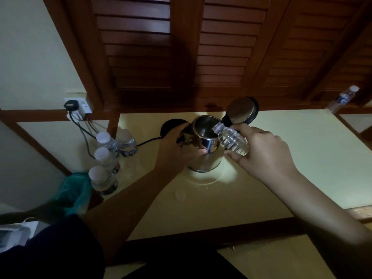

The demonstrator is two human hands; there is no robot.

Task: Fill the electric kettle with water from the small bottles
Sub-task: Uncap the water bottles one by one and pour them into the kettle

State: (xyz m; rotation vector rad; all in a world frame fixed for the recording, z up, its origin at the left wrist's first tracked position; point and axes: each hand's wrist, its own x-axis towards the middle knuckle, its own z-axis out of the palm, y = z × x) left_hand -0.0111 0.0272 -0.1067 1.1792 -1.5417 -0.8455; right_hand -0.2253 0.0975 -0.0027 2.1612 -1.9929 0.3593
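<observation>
While the kettle (205, 150) is standing lid-open mid-counter (291, 158), the left hand (177, 150) is gripping its handle and the right hand (261, 152) is holding a tilted bottle (231, 139) over the mouth; keeping the neck inside the rim should be avoiding spills, and spare bottles (108, 154) are waiting at left, labels unreadable

A single wide-angle camera worn on the person's head looks forward and steeply down at a pale surface (261, 178), close enough that both forearms fill the lower frame. It faces the louvred wooden doors (201, 47) at 12 o'clock, with a wall socket (80, 106) at 10 o'clock. The lens bends the edges, and the dim light perhaps hides detail at 7 o'clock.
</observation>
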